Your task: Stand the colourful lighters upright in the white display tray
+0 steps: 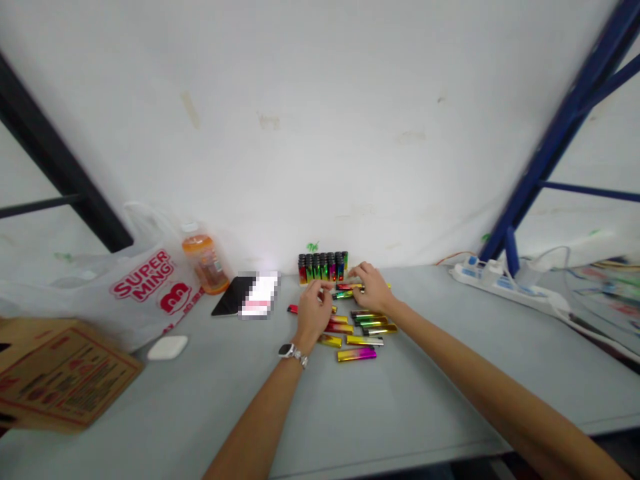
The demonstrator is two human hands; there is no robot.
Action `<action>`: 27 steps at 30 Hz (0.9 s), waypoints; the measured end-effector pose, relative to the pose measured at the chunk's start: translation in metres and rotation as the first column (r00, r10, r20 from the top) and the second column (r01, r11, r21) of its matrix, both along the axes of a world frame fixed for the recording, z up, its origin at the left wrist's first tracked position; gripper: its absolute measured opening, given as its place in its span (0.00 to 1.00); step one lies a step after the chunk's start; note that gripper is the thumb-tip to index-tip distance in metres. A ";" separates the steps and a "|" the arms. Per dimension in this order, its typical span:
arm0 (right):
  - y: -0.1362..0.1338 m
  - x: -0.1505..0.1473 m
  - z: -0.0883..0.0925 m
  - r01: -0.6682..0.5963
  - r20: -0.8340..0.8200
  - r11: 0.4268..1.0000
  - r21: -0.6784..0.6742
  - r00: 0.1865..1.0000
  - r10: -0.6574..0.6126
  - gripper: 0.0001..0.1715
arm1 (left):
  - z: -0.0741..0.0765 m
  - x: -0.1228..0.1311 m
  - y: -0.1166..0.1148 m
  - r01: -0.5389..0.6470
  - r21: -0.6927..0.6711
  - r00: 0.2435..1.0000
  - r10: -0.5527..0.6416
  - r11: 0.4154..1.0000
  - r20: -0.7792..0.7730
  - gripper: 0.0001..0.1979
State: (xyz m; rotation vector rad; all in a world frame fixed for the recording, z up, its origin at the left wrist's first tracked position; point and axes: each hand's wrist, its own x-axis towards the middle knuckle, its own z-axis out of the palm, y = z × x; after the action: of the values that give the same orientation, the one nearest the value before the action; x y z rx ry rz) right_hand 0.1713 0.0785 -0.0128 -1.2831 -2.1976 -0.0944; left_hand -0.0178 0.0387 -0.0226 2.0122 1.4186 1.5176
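Observation:
Several shiny multicoloured lighters (361, 333) lie flat in a loose pile on the grey table (400, 400). Behind them a tray of upright lighters (323, 267) stands against the wall. My left hand (314, 312), with a watch on the wrist, rests over the left side of the pile, fingers curled onto a lighter. My right hand (371, 285) reaches over the far end of the pile near the tray, its fingers closed round a lighter (349, 287).
A phone (246, 295), an orange drink bottle (204, 260), a white plastic bag (145, 287), a white earbud case (167, 347) and a cardboard box (55, 380) lie to the left. A power strip (500, 280) with cables sits at the right, under a blue rack post.

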 end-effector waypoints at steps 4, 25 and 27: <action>-0.022 -0.013 0.005 -0.091 0.183 0.992 -0.085 0.978 0.105 0.18 | -0.002 0.002 0.002 0.002 -0.010 1.000 -0.002 1.000 0.029 0.09; -0.027 -0.025 0.012 -0.283 -0.722 0.945 -0.163 0.687 0.081 0.14 | 0.006 0.005 -0.003 0.001 0.054 0.999 -0.004 0.999 0.054 0.09; -0.035 -0.029 0.011 -0.396 -0.869 0.898 -0.192 0.494 0.032 0.17 | 0.005 0.006 -0.004 -0.014 0.048 0.999 0.012 0.999 0.045 0.09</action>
State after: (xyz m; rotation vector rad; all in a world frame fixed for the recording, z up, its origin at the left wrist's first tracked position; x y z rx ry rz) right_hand 0.1428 0.0430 -0.0014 -0.8802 -1.4622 0.9314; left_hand -0.0122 0.0351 -0.0180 1.9868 1.3938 1.6072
